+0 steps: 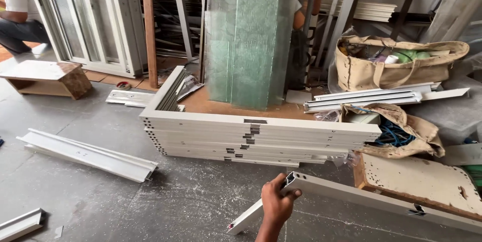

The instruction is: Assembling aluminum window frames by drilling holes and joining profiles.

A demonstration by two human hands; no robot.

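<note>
Now | 1 hand [277, 203] in view, side unclear, gripping end of 1 white aluminium bar [381, 199] | 1 shorter bar [245, 218] under it | stacked frames [261, 139] just beyond | glass sheets [248, 46] farther off

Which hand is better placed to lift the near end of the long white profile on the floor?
The left hand, it seems: it grips the end of the white profile. The right hand is out of view.
</note>
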